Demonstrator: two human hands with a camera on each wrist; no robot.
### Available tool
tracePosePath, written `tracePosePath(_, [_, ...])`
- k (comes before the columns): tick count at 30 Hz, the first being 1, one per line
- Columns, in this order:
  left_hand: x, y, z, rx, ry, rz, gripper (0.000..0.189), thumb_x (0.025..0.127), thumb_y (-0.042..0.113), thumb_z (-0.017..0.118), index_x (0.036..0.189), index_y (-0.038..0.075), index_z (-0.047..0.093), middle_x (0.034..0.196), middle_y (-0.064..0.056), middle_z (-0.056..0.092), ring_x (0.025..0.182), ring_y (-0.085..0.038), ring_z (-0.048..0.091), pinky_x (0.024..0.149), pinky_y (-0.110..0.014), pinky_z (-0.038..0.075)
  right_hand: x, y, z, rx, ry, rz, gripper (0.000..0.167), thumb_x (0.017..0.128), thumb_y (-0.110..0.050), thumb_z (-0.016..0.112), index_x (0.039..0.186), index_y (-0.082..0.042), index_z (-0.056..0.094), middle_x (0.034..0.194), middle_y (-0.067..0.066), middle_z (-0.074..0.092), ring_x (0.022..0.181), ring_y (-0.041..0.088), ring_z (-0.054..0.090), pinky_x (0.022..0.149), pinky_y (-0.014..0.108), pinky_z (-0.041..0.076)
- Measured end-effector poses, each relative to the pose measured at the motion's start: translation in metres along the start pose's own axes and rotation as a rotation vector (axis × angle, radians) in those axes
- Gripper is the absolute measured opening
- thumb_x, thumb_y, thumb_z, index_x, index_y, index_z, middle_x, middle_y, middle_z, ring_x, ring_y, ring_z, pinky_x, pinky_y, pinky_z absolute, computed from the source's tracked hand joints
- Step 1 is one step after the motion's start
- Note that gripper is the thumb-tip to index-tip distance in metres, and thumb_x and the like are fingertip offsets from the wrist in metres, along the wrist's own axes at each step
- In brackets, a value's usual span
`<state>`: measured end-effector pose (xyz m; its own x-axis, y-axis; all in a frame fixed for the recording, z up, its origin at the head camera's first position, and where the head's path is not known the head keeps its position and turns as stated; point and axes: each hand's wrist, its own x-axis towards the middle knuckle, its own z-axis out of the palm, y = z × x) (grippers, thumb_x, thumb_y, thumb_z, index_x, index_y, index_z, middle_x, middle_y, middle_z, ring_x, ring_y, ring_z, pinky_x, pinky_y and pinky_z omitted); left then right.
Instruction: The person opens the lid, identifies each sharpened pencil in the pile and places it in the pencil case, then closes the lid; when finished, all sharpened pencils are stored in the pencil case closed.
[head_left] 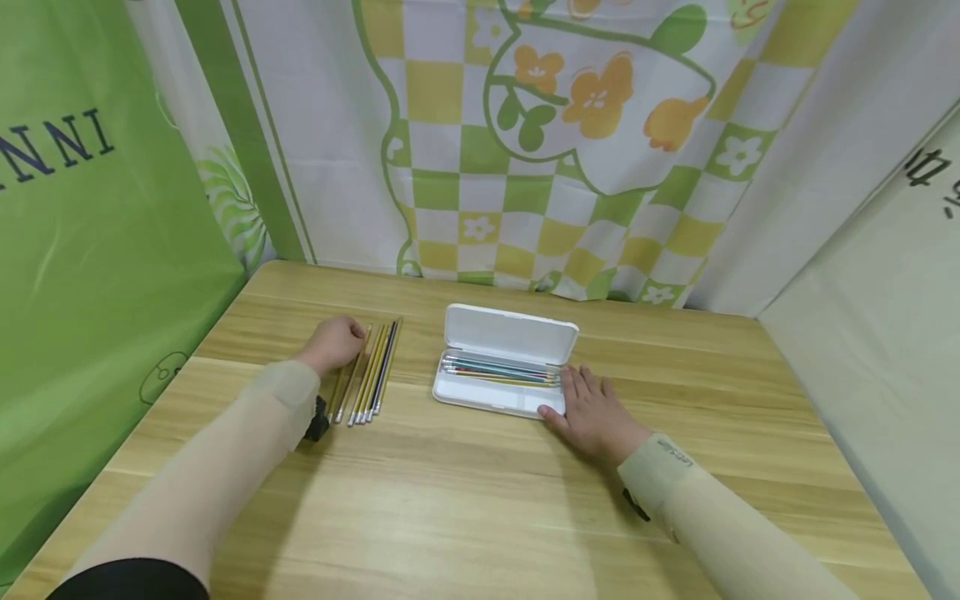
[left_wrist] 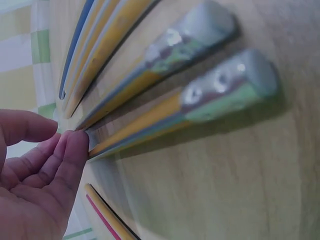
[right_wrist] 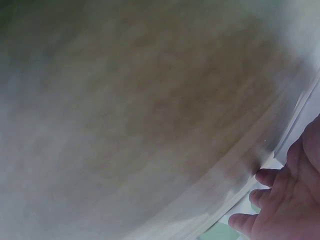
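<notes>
Several pencils (head_left: 379, 367) lie side by side on the table at the left, their eraser ends toward me. My left hand (head_left: 335, 343) is over the far ends of the leftmost ones. In the left wrist view, its fingertips (left_wrist: 77, 145) are right at the end of a striped pencil (left_wrist: 150, 125), and the upper digit stands a little apart from it. A white pencil case (head_left: 480, 397) has its lid (head_left: 510, 333) raised and holds several pencils (head_left: 502, 371). Against the case's right end rests my right hand (head_left: 596, 417), its fingers extended.
The wooden table (head_left: 450, 517) runs up to a checked, flower-printed curtain (head_left: 525, 183) at the back. A green cloth (head_left: 97, 275) hangs along the left side, and a pale panel (head_left: 885, 275) borders the right.
</notes>
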<state>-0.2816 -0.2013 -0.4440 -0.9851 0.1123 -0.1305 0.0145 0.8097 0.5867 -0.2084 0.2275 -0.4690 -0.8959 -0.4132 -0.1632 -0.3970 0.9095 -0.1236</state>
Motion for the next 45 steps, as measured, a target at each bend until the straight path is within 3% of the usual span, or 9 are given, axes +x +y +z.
tracePosePath(6, [-0.003, 0.002, -0.003, 0.015, -0.036, 0.016, 0.030, 0.098, 0.003, 0.048, 0.119, -0.014, 0.061, 0.118, -0.030, 0.063, 0.105, -0.040, 0.062, 0.093, -0.051, 0.053, 0.002, 0.002, 0.004, 0.006, 0.003, 0.000, 0.091, 0.108, -0.059, 0.031, 0.157, 0.015, 0.012, 0.163, 0.034, 0.017, 0.151, 0.051, 0.014, 0.120, 0.066, 0.010])
tracePosePath(13, [-0.006, 0.003, -0.005, 0.087, -0.066, 0.052, 0.023, 0.095, 0.000, 0.051, 0.110, -0.013, 0.064, 0.107, -0.027, 0.067, 0.101, -0.040, 0.064, 0.091, -0.051, 0.054, 0.001, 0.004, 0.005, 0.001, -0.017, 0.007, 0.099, 0.105, -0.069, 0.017, 0.158, 0.015, 0.011, 0.164, 0.034, 0.015, 0.151, 0.051, 0.012, 0.121, 0.066, 0.009])
tracePosePath(19, [-0.004, 0.003, -0.004, 0.120, -0.147, 0.060, 0.014, 0.094, 0.001, 0.059, 0.103, -0.010, 0.062, 0.093, -0.019, 0.066, 0.084, -0.030, 0.063, 0.076, -0.042, 0.057, -0.004, -0.004, -0.006, 0.004, -0.040, 0.001, 0.093, 0.108, -0.061, 0.028, 0.156, 0.016, 0.015, 0.163, 0.036, 0.014, 0.152, 0.051, 0.012, 0.121, 0.065, 0.009])
tracePosePath(23, [0.001, 0.001, -0.001, 0.131, -0.152, 0.058, 0.005, 0.092, 0.001, 0.060, 0.087, -0.002, 0.060, 0.080, -0.012, 0.061, 0.071, -0.024, 0.058, 0.065, -0.036, 0.053, -0.005, -0.007, -0.009, -0.014, -0.031, -0.015, 0.092, 0.108, -0.061, 0.027, 0.155, 0.017, 0.018, 0.163, 0.037, 0.015, 0.151, 0.051, 0.013, 0.121, 0.065, 0.010])
tracePosePath(29, [0.010, -0.005, 0.009, 0.194, -0.114, 0.058, 0.028, 0.085, -0.003, 0.052, 0.063, 0.012, 0.045, 0.061, -0.002, 0.046, 0.055, -0.017, 0.046, 0.055, -0.030, 0.046, -0.002, -0.003, -0.003, -0.047, -0.011, -0.017, 0.097, 0.106, -0.066, 0.018, 0.156, 0.017, 0.016, 0.163, 0.036, 0.014, 0.152, 0.050, 0.013, 0.121, 0.064, 0.009])
tracePosePath(35, [0.009, 0.000, 0.011, 0.234, -0.090, 0.042, 0.030, 0.082, -0.005, 0.050, 0.060, 0.012, 0.042, 0.058, -0.003, 0.045, 0.056, -0.019, 0.047, 0.080, -0.045, 0.053, 0.000, -0.002, -0.003, -0.087, -0.020, -0.009, 0.091, 0.108, -0.061, 0.023, 0.157, 0.016, 0.014, 0.164, 0.034, 0.013, 0.152, 0.049, 0.012, 0.122, 0.063, 0.009])
tracePosePath(39, [0.007, 0.001, 0.009, 0.170, -0.110, 0.013, 0.033, 0.084, -0.005, 0.050, 0.058, 0.014, 0.041, 0.054, 0.002, 0.041, 0.050, -0.014, 0.043, 0.072, -0.040, 0.054, 0.000, -0.005, -0.007, -0.064, -0.024, -0.006, 0.089, 0.109, -0.057, 0.029, 0.156, 0.017, 0.016, 0.163, 0.036, 0.014, 0.151, 0.050, 0.012, 0.121, 0.064, 0.010])
tracePosePath(42, [0.005, 0.000, 0.007, 0.044, -0.132, -0.026, 0.037, 0.085, -0.003, 0.052, 0.057, 0.016, 0.039, 0.052, 0.005, 0.038, 0.046, -0.010, 0.038, 0.049, -0.029, 0.045, 0.001, -0.003, -0.005, -0.078, -0.028, 0.003, 0.091, 0.108, -0.061, 0.025, 0.157, 0.015, 0.014, 0.164, 0.034, 0.013, 0.152, 0.049, 0.012, 0.122, 0.063, 0.010])
tracePosePath(45, [0.003, -0.002, 0.004, -0.096, -0.144, -0.068, 0.035, 0.089, -0.001, 0.055, 0.061, 0.014, 0.041, 0.053, 0.005, 0.037, 0.047, -0.010, 0.037, 0.049, -0.024, 0.042, 0.003, 0.002, 0.002, -0.084, -0.010, 0.001, 0.097, 0.105, -0.068, 0.017, 0.157, 0.014, 0.013, 0.164, 0.033, 0.013, 0.152, 0.048, 0.012, 0.121, 0.063, 0.010])
